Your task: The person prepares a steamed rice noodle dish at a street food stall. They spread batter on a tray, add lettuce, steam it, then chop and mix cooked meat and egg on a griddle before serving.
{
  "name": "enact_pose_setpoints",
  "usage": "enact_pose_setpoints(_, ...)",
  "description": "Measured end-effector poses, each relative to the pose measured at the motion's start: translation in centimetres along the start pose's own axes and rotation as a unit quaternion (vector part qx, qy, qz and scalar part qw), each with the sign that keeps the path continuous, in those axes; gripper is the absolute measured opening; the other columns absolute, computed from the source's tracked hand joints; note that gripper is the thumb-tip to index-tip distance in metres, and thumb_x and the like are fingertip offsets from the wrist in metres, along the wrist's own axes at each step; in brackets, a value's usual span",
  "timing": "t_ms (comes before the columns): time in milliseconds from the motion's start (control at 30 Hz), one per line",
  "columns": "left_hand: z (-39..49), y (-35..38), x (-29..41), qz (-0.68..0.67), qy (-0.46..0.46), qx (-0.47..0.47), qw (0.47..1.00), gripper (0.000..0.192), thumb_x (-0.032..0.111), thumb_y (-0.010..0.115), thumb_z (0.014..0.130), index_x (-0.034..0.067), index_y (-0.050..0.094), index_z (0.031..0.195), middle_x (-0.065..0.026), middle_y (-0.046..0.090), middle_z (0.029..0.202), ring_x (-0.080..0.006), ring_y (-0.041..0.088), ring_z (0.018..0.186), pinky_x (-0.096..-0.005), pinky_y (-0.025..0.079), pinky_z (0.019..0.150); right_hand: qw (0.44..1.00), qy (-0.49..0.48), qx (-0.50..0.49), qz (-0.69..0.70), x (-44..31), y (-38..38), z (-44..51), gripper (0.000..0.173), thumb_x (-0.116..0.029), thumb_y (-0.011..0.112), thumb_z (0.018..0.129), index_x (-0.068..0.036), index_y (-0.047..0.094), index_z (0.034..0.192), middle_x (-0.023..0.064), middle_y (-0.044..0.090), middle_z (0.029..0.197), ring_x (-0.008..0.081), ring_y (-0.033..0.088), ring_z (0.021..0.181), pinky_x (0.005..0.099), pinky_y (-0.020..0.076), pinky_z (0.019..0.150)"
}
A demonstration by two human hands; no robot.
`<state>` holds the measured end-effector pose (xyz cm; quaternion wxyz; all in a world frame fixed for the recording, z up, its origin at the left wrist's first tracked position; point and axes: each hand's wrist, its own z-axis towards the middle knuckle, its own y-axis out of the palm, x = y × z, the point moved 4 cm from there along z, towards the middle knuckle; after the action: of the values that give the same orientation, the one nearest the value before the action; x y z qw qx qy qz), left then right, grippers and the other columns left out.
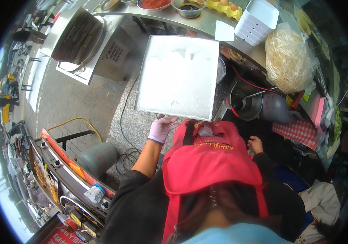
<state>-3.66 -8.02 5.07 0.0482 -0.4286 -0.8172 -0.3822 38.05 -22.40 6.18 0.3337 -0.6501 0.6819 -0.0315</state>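
Observation:
A square metal tray [217, 76] lies in front of my red apron [210, 167]. A glossy white layer [174, 79] with a few bubbles and ripples covers the tray. My left hand [160, 129], in a pale purple glove, grips the tray's near edge, with part of its fingers hidden under the rim. Bare and curled, my right hand [255, 144] is beside the apron's right side. Whether it holds something is too unclear to tell.
A steel steamer cabinet [79, 39] stands at far left, a griddle counter [70, 170] at lower left with a gas cylinder [97, 157] beside it. Right of the tray are a metal pot [253, 106], white stacked trays [255, 26] and a bag of bean sprouts [288, 58].

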Motion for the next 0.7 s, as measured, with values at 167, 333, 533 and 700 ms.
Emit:
enact_pose_setpoints(167,1.5,-0.5,-0.8,-0.021,-0.004,-0.039,0.999,0.05,-0.008,0.044,0.072,0.001,0.038,0.121,-0.0228,0.053,0.112,-0.0335,0.057,0.101,-0.0502,0.05,0.083,1.0,0.001,-0.013,0.016,-0.3,0.0,-0.1,0.03,-0.002,0.056,0.082,-0.001,0.052,0.112,0.008,0.061,0.079,0.0141,0.058,0.061,0.0262,0.0476,0.053)
enact_pose_setpoints(333,2.7,-0.8,-0.9,-0.025,-0.004,-0.059,0.998,0.039,-0.007,0.045,0.072,-0.006,0.046,0.111,-0.0219,0.056,0.106,-0.0324,0.057,0.101,-0.0492,0.051,0.082,1.0,0.0,-0.007,0.005,-0.5,-0.1,-0.1,0.031,-0.002,0.056,0.082,-0.001,0.051,0.113,0.0082,0.061,0.08,0.0139,0.058,0.062,0.0264,0.0476,0.053)
enact_pose_setpoints(533,3.1,0.0,0.1,0.004,0.012,-0.055,0.998,0.038,-0.007,0.046,0.071,-0.008,0.047,0.11,-0.0199,0.057,0.104,-0.0312,0.059,0.098,-0.0481,0.052,0.08,1.0,0.007,-0.012,0.002,-0.5,0.0,0.3,0.031,-0.003,0.057,0.082,-0.001,0.051,0.113,0.0082,0.061,0.082,0.0138,0.058,0.063,0.0264,0.0477,0.053)
enact_pose_setpoints(700,2.3,1.6,0.5,0.006,0.041,-0.11,0.993,0.055,-0.008,0.045,0.07,-0.002,0.038,0.124,-0.0204,0.053,0.112,-0.0316,0.056,0.103,-0.0472,0.052,0.081,1.0,-0.001,-0.012,-0.005,-0.6,0.0,0.8,0.03,-0.004,0.057,0.083,-0.002,0.051,0.112,0.0083,0.061,0.082,0.0141,0.059,0.063,0.0264,0.0479,0.053)
